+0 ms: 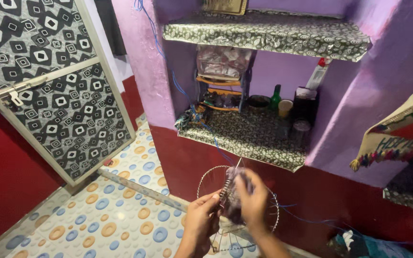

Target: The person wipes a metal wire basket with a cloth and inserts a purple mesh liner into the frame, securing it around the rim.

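The left hand (201, 219) is closed on the edge of a round wire frame (209, 177), pinching it near a coiled metal part, so the frame stands up in front of the person at a slant instead of lying flat. The right hand (253, 196) is curled shut around a dark bundle (233, 184) pressed against the frame's middle; motion blur hides the fingers, so it may be cloth or a bag, and I cannot tell which. Holding the rim with one hand leaves the other free to work at the centre. Thin spokes fan out below the hands. A blue wire (216, 143) runs down from the wall, passes just behind the frame and trails off right. Below is a floor (111, 215) patterned with blue and orange circles. Behind stand purple walls with a dark red base, a door (48, 81) in black-and-white diamonds, and a shelf (244, 138) niche holding jars, a green bottle (276, 98) and a small rack.
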